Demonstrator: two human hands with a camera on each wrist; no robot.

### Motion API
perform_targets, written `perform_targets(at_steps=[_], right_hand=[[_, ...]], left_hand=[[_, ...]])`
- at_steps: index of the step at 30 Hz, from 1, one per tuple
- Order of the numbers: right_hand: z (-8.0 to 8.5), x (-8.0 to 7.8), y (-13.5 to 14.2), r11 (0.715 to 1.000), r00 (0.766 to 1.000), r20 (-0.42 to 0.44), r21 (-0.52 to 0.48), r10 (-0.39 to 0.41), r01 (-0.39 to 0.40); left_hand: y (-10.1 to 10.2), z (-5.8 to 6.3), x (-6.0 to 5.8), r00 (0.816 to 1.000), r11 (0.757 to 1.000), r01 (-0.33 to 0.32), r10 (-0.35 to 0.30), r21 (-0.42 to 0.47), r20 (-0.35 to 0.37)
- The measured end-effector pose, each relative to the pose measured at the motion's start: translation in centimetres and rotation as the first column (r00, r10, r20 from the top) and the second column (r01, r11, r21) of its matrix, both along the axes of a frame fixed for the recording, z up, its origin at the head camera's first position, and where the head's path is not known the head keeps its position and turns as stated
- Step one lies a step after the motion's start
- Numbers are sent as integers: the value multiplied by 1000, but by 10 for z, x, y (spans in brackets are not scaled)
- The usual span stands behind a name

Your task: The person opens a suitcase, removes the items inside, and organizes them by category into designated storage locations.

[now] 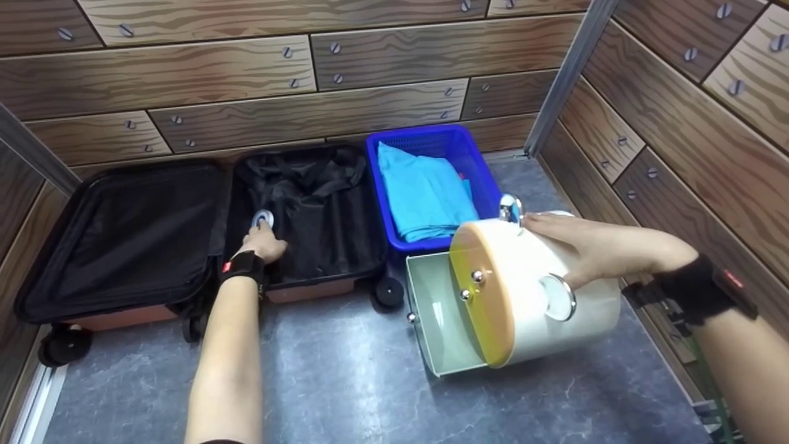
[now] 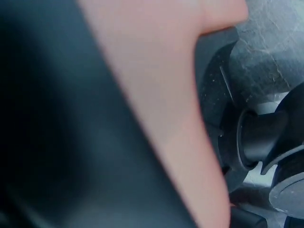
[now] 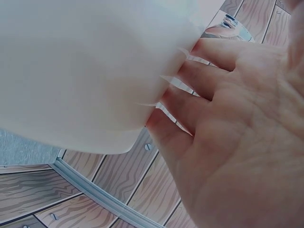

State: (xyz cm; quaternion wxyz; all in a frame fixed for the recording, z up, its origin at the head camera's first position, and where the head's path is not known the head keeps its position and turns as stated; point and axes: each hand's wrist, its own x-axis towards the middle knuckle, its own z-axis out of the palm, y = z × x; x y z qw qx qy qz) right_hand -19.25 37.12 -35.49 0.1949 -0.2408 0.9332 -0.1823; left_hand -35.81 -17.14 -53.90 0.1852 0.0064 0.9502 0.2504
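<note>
My left hand (image 1: 265, 245) reaches into the black-lined right half of an open suitcase (image 1: 320, 246). Its fingers hold a small round white-and-blue thing (image 1: 263, 217), ring-like, partly covered by the fingertips. My right hand (image 1: 607, 250) lies spread over a white storage box (image 1: 555, 308) with chrome handles. In the right wrist view, the fingers (image 3: 190, 95) extend straight against the box's edge. The box has an orange-yellow front (image 1: 493, 302) with round knobs, and a pale green drawer (image 1: 441, 314) stands pulled out. The left wrist view shows mostly blurred hand and strap.
A blue basket (image 1: 482, 179) with folded light-blue cloth (image 1: 425, 191) stands between suitcase and box. The suitcase's other half (image 1: 135, 240) lies flat at the left. Black wheels (image 1: 388, 293) stick out toward the grey floor (image 1: 333, 376). Wood-patterned walls (image 1: 394, 61) enclose the space.
</note>
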Motion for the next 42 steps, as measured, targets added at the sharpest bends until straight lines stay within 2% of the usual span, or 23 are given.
perform_targets(at_steps=[1, 5, 8, 11, 14, 16, 23, 25, 31, 35, 39, 42], right_hand=[[0, 0, 0, 1000, 1000, 2, 1, -2, 2], [0, 0, -1, 1000, 1000, 1, 6, -5, 5], [0, 0, -1, 1000, 1000, -2, 7, -2, 2], [0, 0, -1, 1000, 1000, 0, 9, -6, 6], [0, 0, -1, 1000, 1000, 3, 16, -11, 11], [0, 0, -1, 1000, 1000, 7, 16, -17, 17], [0, 0, -1, 1000, 1000, -1, 18, -13, 13], [0, 1, -1, 1000, 1000, 1, 18, -15, 15], [0, 2, -2, 999, 999, 17, 12, -30, 30], [1, 1, -2, 1000, 999, 19, 7, -29, 29], [1, 1, -2, 1000, 1000, 1, 14, -10, 10], [1, 1, -2, 1000, 1000, -4, 15, -7, 7]], left_hand=[[1, 4, 4, 1000, 1000, -9, 9, -15, -4], [0, 4, 8, 999, 997, -31, 30, -64, -15], [-3, 5, 8, 999, 998, -39, 37, -50, -35], [-5, 7, 7, 999, 1000, -17, 16, -10, -44], [-7, 9, 6, 1000, 1000, 2, -1, 10, -28], [-7, 10, 6, 1000, 1000, -10, 10, 9, -7], [-3, 12, 9, 1000, 998, -10, 10, -56, 15], [-2, 10, 8, 1000, 998, -30, 30, -59, 5], [0, 4, 9, 988, 988, -156, 156, 5, -9], [0, 8, 13, 986, 986, -169, 168, -10, -14], [6, 15, 13, 982, 989, -141, 135, -38, -132], [18, 20, 11, 964, 994, -105, 95, -24, -250]])
